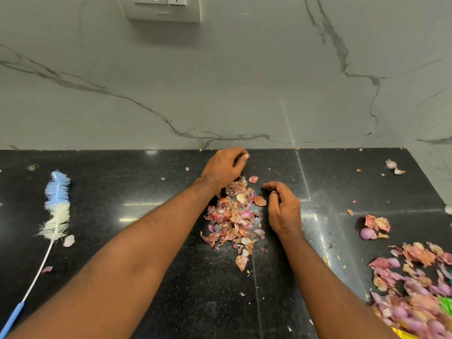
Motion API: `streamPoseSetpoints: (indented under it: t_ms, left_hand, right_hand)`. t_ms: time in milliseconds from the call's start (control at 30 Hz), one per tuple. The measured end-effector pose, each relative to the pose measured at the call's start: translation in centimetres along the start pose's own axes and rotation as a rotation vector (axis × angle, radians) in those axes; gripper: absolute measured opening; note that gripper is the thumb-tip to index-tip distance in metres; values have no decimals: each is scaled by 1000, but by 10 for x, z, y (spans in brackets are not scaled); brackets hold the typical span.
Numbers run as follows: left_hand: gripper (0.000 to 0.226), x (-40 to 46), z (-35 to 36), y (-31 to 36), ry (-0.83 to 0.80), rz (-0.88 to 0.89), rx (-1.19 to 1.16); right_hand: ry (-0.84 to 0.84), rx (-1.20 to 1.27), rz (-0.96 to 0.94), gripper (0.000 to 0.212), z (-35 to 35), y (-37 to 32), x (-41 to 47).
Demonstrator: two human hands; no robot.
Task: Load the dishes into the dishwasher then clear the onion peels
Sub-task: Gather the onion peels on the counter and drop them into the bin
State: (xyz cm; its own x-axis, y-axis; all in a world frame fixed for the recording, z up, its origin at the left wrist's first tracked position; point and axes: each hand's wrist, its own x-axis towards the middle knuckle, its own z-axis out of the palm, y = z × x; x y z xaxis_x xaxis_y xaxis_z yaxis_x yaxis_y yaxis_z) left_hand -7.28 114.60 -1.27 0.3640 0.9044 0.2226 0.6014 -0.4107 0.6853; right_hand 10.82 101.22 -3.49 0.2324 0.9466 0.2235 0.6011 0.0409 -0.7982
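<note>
A heap of pink and tan onion peels (234, 216) lies in the middle of the black counter (122, 192). My left hand (223, 167) hovers at the heap's far end with its fingers curled; whether it pinches a peel I cannot tell. My right hand (283, 209) rests edge-down on the counter along the heap's right side, fingers loosely curled and holding nothing. A second, larger heap of peels and small peeled onions (415, 289) spreads over the counter at the lower right. No dishes or dishwasher are in view.
A blue and white bottle brush (57, 206) lies on the left of the counter, its handle reaching the lower left corner. Two garlic cloves (393, 167) sit at the far right. Stray peel bits dot the counter. A marble wall with a socket plate (162, 8) rises behind.
</note>
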Motion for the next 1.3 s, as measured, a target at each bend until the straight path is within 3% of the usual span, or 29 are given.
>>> streamPoseSetpoints:
  t_ms: [67, 133, 200, 300, 333, 433, 600, 700, 800, 900, 967, 1033, 1167, 1300]
  left_hand:
    - [36, 3, 1, -3, -31, -8, 187]
    - [53, 2, 6, -6, -197, -40, 340]
    - [52, 0, 8, -9, -241, -45, 299]
    - [30, -1, 3, -7, -22, -126, -118]
    - [27, -1, -1, -7, 29, -118, -148]
    - [33, -2, -5, -20, 69, -19, 64]
    - [64, -35, 0, -34, -329, -31, 321]
    - [67, -72, 3, -21, -356, 17, 162]
    - [60, -108, -4, -12, -369, -18, -149]
    - [46, -125, -22, -15, -139, -50, -414]
    - [40, -122, -34, -22, 92, -72, -344]
    - [45, -112, -39, -32, 168, -142, -143]
    - [75, -98, -27, -38, -109, -298, 319]
    - [77, -122, -11, -32, -213, -52, 328]
  right_hand:
    - [-3, 0, 4, 31, 0, 0, 0]
    - [5, 1, 5, 31, 0, 0, 0]
    - [10, 8, 4, 32, 0, 1, 0]
    - [6, 7, 10, 31, 1, 1, 0]
    - [3, 8, 11, 31, 0, 1, 0]
    - [27, 26, -3, 32, 0, 2, -1]
    - [96, -53, -38, 37, 5, 7, 0]
    - [12, -150, -29, 45, 9, 9, 3]
    - [-124, -215, 7, 48, 12, 7, 4]
    - [-80, -12, 124, 48, 6, 6, 2]
    - [-13, 100, 146, 46, 2, 5, 9]
    - [-100, -23, 105, 48, 5, 6, 21]
    - [-409, -501, -3, 69, 32, -3, 42]
    - [-538, -442, -152, 70, 43, -21, 24]
